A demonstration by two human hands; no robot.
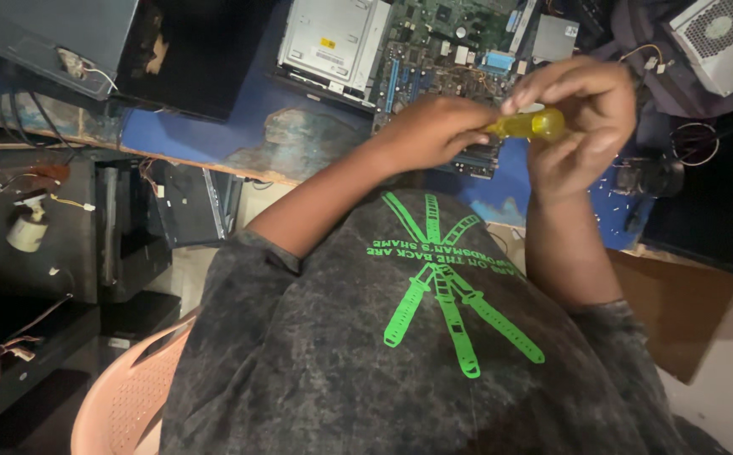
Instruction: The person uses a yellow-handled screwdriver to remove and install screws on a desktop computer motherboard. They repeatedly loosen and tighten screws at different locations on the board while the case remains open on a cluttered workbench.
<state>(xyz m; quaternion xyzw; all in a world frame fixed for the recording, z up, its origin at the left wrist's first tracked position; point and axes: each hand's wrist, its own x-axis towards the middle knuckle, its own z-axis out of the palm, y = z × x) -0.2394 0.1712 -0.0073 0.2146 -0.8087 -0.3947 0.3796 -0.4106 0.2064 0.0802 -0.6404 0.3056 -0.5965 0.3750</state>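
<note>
Nearest the camera, the person's dark mottled shirt [434,362] with a green printed design is filling the lower frame, above the back of a salmon plastic chair [122,396]. Beyond it, the blue table [257,118] is carrying an open computer assembly: a green motherboard [442,42] beside a grey metal drive [333,38], with a white power supply [720,38] lying at the upper right.

Both hands are working over the board's near edge. The left hand [430,131] is closing into a fist around the near end of a yellow-handled screwdriver [531,125]. The right hand [581,118] is pinching the handle's far end, thumb on top and fingers curled beneath. The tool is lying roughly level between the two hands, raised above the table and in contact with neither board nor table.

Judgement: good handling here calls for a firm left grip, light right fingertips, and the tool kept off the exposed components below.

Not verifiable: the shaft and tip are hidden inside the left fist, so the tool's type and any fitted bit cannot be confirmed. The board's near edge is being covered by the hands. The dark equipment at left is too dim to identify.
</note>
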